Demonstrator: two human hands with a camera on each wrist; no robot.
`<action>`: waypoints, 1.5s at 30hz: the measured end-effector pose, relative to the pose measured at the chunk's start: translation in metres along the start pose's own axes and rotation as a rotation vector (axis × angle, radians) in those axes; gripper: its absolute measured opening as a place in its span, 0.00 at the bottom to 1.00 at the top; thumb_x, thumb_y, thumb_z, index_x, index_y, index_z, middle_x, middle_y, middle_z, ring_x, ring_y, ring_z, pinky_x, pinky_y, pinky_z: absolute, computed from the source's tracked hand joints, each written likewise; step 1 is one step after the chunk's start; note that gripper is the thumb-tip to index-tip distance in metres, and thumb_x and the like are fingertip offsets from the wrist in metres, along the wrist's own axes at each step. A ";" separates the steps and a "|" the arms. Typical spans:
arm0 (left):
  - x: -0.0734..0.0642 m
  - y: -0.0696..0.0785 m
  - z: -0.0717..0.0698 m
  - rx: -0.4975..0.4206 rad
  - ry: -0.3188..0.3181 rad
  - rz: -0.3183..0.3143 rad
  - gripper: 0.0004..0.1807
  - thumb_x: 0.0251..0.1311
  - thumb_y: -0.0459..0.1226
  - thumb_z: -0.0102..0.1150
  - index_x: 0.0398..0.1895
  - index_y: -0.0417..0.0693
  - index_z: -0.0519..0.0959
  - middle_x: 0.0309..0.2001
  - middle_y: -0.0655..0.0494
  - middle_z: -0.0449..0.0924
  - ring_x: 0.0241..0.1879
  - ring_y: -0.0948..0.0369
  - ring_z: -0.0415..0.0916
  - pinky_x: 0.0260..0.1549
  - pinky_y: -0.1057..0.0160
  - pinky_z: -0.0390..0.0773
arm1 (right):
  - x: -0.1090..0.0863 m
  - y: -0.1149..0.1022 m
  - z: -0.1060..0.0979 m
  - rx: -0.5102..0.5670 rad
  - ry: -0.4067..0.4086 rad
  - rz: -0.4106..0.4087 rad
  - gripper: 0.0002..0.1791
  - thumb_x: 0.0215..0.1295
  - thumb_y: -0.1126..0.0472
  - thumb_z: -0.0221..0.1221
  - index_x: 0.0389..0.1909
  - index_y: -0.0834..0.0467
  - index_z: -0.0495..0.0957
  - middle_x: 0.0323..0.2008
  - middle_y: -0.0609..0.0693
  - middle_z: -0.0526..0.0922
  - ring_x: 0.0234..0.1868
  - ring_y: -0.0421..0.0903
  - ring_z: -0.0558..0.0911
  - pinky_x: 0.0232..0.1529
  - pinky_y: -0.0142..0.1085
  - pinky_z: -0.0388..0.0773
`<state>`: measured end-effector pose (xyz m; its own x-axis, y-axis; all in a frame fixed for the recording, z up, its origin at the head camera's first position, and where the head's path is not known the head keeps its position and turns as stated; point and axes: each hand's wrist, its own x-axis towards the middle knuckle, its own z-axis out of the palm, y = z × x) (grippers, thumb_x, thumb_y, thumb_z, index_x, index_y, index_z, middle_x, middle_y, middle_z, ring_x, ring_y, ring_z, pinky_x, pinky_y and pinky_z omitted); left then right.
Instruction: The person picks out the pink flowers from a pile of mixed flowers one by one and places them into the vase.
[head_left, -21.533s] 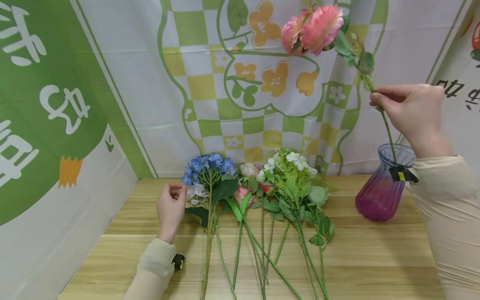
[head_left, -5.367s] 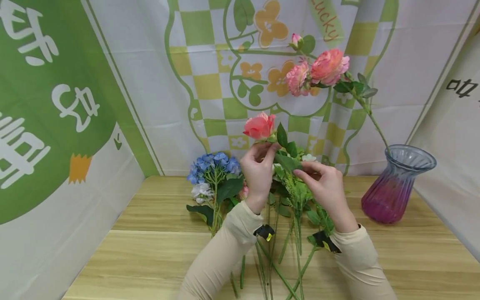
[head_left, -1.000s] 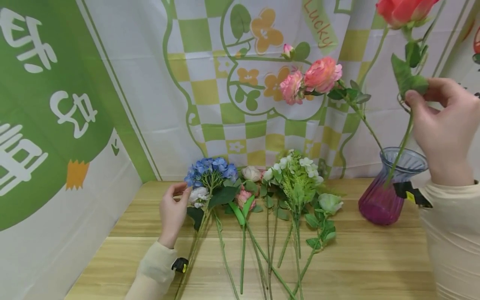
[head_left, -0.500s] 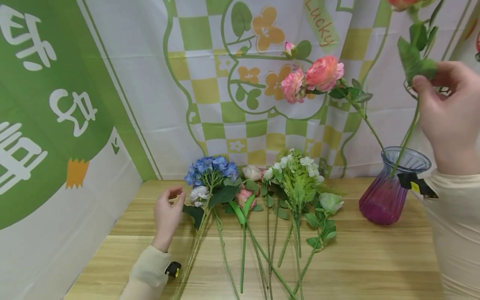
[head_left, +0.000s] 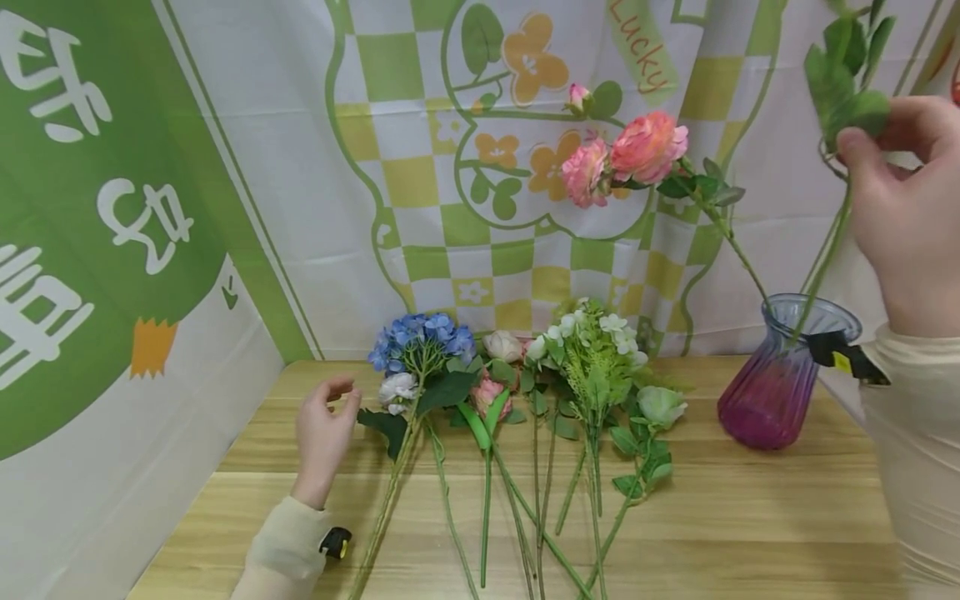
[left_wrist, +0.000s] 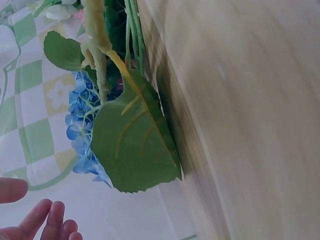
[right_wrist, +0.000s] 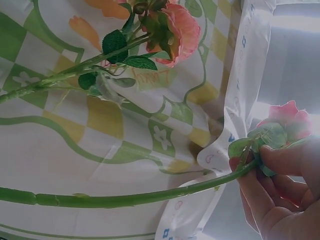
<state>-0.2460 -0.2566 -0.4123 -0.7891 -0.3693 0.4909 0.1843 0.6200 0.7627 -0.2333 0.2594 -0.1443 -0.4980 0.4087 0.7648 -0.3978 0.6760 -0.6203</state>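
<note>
My right hand pinches a rose stem just below its leaves, high at the right. The stem's lower part reaches into the mouth of a blue-to-purple glass vase. Its coral-pink bloom shows beyond the fingers in the right wrist view, outside the head view. A pink peony stem stands in the same vase, leaning left. Left of the blue hydrangea, my left hand hovers with loosely bent fingers, holding nothing. A large hydrangea leaf is near it in the left wrist view.
On the wooden table lie a white flower, a pale-green rose, a white-flowered green spray and several other stems. A patterned cloth hangs behind.
Over the last second my right hand has moved up and right with the rose, whose bloom has left the head view. My left hand has drifted left from the white flower.
</note>
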 end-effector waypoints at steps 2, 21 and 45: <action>0.000 -0.002 -0.002 0.004 0.003 0.000 0.14 0.60 0.34 0.58 0.47 0.36 0.78 0.46 0.40 0.81 0.47 0.48 0.73 0.44 0.53 0.69 | 0.000 -0.002 0.000 -0.023 0.010 -0.011 0.14 0.67 0.57 0.56 0.52 0.48 0.78 0.36 0.25 0.72 0.40 0.23 0.76 0.48 0.18 0.73; -0.001 -0.001 -0.004 0.046 0.002 0.009 0.15 0.61 0.35 0.58 0.49 0.37 0.78 0.46 0.41 0.80 0.47 0.49 0.72 0.44 0.54 0.68 | 0.002 -0.012 0.003 -0.060 -0.024 -0.032 0.15 0.67 0.55 0.55 0.53 0.45 0.78 0.41 0.25 0.70 0.43 0.22 0.71 0.52 0.20 0.71; -0.002 -0.001 -0.001 0.057 0.008 0.002 0.14 0.60 0.34 0.58 0.47 0.37 0.79 0.46 0.41 0.81 0.47 0.50 0.72 0.43 0.57 0.67 | -0.023 0.048 0.025 -0.150 -0.086 -0.159 0.15 0.65 0.60 0.57 0.48 0.63 0.81 0.46 0.58 0.84 0.37 0.16 0.70 0.45 0.16 0.72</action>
<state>-0.2440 -0.2575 -0.4138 -0.7839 -0.3737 0.4957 0.1516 0.6591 0.7366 -0.2603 0.2667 -0.1963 -0.5045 0.2402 0.8293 -0.3612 0.8137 -0.4554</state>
